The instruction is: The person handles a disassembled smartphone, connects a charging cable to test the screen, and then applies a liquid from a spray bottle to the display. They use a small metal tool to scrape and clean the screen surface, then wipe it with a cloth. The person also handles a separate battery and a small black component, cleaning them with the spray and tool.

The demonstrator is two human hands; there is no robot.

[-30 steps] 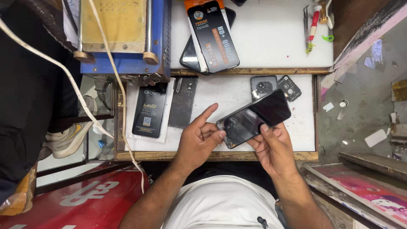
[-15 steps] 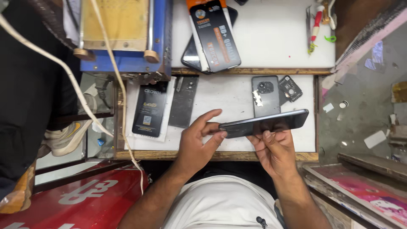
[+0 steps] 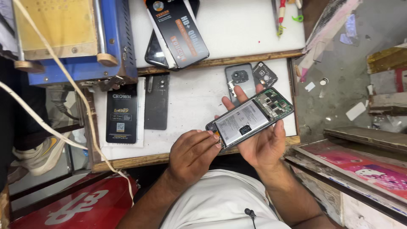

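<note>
White worktop (image 3: 193, 97) with wooden edging, two levels. On lower level: black flat packet (image 3: 121, 113), dark phone back panel (image 3: 157, 101), grey back cover (image 3: 239, 79), small camera-frame part (image 3: 265, 74). On upper level: blue and yellow machine (image 3: 70, 36), black boxed packet (image 3: 177, 30) lying over a dark phone.

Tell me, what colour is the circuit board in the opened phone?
Green, at the far end of the opened phone; the head view shows it.

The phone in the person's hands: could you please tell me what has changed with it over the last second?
The phone was turned over: its dark glass faced up a second ago, then it stood on edge, and now its open back with battery and circuit board faces up. The right hand still cradles it; the left hand moved to pinch its lower end. The grey back cover and the packages on the white table stayed put.
</note>
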